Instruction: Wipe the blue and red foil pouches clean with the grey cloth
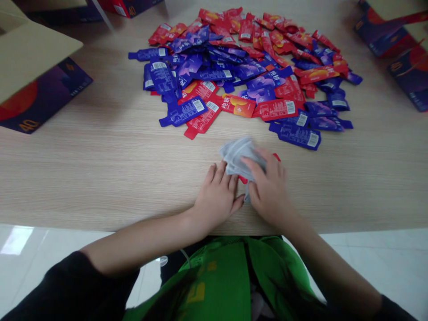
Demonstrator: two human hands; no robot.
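Note:
A grey cloth (239,156) is bunched under the fingers of my right hand (272,191), which grips it close to the table's front edge. Beneath the cloth lies a red packet (243,179); only small bits of it show, the rest is covered. My left hand (216,194) rests on the table with its fingers stretched out flat, the fingertips by the cloth's left edge and the packet. Whether those fingertips press on the packet cannot be made out. The right hand and cloth are slightly blurred.
Farther back on the wooden table (100,178) spreads a pile of blue packets (217,75) and red packets (277,109). An open carton (50,98) stands at left, a red box (129,6) behind it, and more cartons (409,73) at right.

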